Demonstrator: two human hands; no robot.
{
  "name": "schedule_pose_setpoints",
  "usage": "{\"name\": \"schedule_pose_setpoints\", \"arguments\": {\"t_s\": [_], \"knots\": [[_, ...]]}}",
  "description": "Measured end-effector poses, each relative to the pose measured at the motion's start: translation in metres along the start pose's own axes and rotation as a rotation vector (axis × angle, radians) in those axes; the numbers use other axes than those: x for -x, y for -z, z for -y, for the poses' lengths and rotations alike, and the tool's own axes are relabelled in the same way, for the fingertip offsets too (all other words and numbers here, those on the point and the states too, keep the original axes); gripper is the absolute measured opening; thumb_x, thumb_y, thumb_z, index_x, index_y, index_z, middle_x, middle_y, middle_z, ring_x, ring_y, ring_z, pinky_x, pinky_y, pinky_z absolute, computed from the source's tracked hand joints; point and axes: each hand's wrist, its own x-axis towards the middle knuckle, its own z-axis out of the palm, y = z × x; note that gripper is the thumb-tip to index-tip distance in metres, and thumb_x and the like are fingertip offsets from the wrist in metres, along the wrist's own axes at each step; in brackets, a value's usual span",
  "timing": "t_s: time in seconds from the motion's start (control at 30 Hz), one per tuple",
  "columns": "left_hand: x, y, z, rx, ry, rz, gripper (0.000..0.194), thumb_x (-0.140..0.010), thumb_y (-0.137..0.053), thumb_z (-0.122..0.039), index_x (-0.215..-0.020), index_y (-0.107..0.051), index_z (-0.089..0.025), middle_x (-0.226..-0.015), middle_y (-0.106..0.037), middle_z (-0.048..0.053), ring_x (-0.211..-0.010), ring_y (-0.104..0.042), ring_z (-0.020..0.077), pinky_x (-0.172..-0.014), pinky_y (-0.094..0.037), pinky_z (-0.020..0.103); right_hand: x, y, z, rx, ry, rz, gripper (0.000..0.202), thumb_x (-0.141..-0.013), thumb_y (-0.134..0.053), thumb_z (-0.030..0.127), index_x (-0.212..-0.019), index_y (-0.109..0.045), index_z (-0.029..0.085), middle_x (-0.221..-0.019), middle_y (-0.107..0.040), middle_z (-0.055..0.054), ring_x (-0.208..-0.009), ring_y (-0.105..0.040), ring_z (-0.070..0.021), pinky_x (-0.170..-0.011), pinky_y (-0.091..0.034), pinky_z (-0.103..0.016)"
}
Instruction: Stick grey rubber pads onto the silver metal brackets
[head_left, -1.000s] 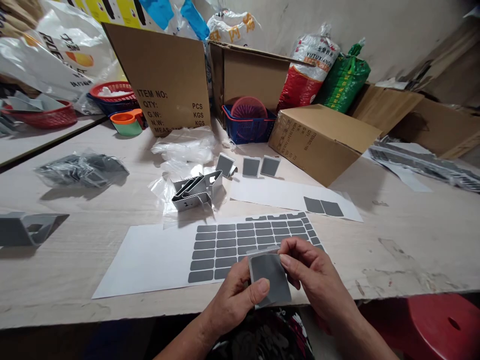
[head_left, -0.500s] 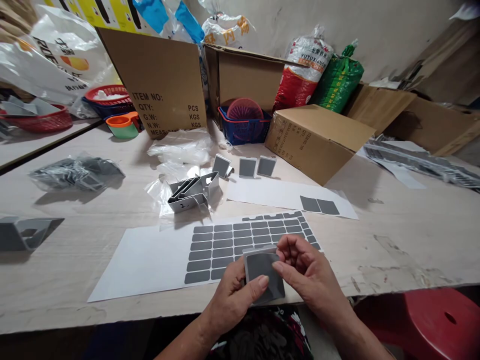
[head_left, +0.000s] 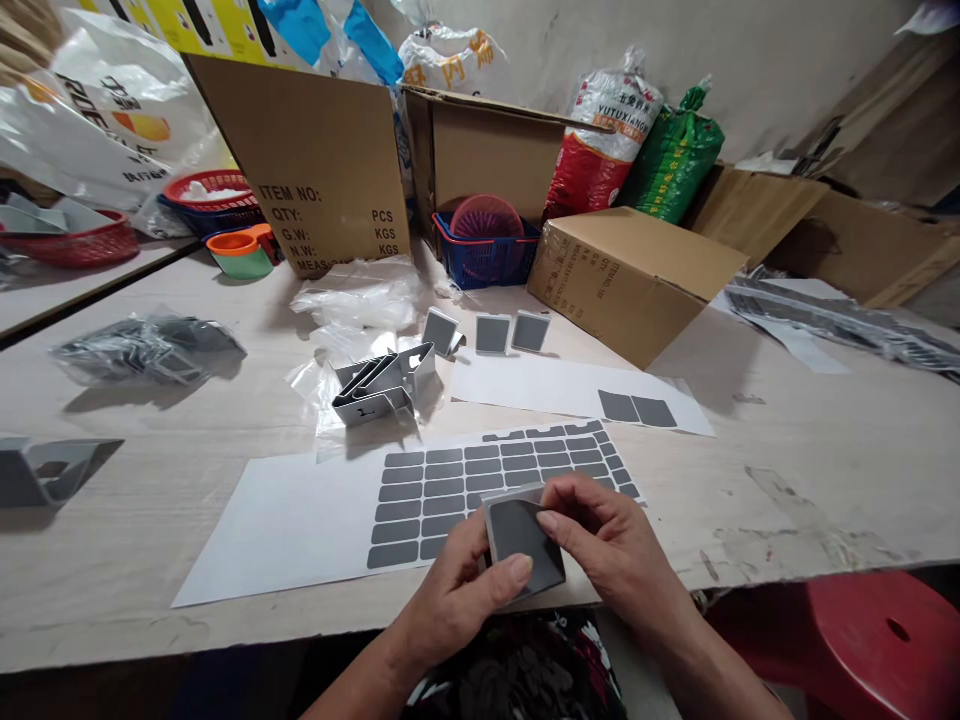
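Note:
My left hand [head_left: 480, 580] is closed around a light grey metal stand [head_left: 513, 493] above the table's front edge, its thumb across the face. On that face lies a dark grey square sticker [head_left: 525, 550]. My right hand [head_left: 604, 545] pinches the sticker's upper right corner between thumb and fingers. How far the sticker is stuck down I cannot tell. Just behind my hands is a white sheet [head_left: 300, 520] with rows of smaller grey stickers [head_left: 400, 491]. Another sheet [head_left: 517, 380] farther back carries two large grey square stickers [head_left: 646, 411].
Bent metal stands [head_left: 382, 385] lie on plastic bags at the middle; several more stand behind [head_left: 493, 334]. A bagged pile [head_left: 150, 350] and one stand [head_left: 56, 470] are at left. Cardboard boxes [head_left: 637, 270] and a blue basket [head_left: 487, 255] line the back. A red stool [head_left: 862, 640] is right.
My right hand has moved slightly left and closer to the stand, its fingers nearer the sticker's upper corner. The held stand has tilted a little. The camera view has shifted slightly.

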Motion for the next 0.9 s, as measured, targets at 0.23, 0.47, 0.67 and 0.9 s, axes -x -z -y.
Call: {"name": "schedule_pose_setpoints", "arguments": {"t_s": [0.23,0.47,0.67,0.9], "knots": [[-0.003,0.011,-0.001,0.269,0.062,0.152,0.031,-0.081,-0.054,-0.035,-0.102,-0.062,-0.014,-0.079,-0.06,0.006,-0.074,-0.05,0.015,-0.066,-0.038,0.025,-0.005,0.003,0.003,0.044,0.018,0.009,0.009,-0.083,-0.051,0.021,-0.075,-0.053,0.02,-0.069,-0.046,0.003,-0.065,-0.04,-0.0111,-0.059,-0.033,-0.025],[-0.008,0.012,0.003,0.437,0.033,0.061,0.021,-0.082,-0.053,-0.028,-0.095,-0.065,-0.015,-0.077,-0.061,0.005,-0.072,-0.052,0.0142,-0.071,-0.038,0.027,-0.007,0.0,0.007,0.103,0.059,-0.023,0.007,-0.082,-0.053,0.021,-0.075,-0.055,0.02,-0.071,-0.048,0.003,-0.065,-0.042,-0.0113,-0.059,-0.033,-0.025],[-0.014,0.007,0.009,0.631,0.071,-0.109,0.023,-0.079,-0.058,-0.035,-0.079,-0.065,-0.013,-0.066,-0.056,0.001,-0.059,-0.046,0.0094,-0.058,-0.035,0.021,-0.012,-0.003,0.011,0.06,0.029,-0.037,0.008,-0.082,-0.053,0.022,-0.075,-0.054,0.02,-0.065,-0.045,0.004,-0.059,-0.04,-0.0097,-0.052,-0.034,-0.023],[-0.011,0.004,0.001,0.488,0.012,-0.186,0.02,-0.083,-0.048,-0.025,-0.088,-0.064,-0.014,-0.074,-0.057,0.003,-0.068,-0.047,0.0125,-0.067,-0.037,0.024,-0.016,-0.01,0.005,0.093,0.066,-0.069,0.006,-0.083,-0.052,0.022,-0.076,-0.054,0.021,-0.07,-0.047,0.003,-0.058,-0.042,-0.0093,-0.053,-0.036,-0.024]]}}
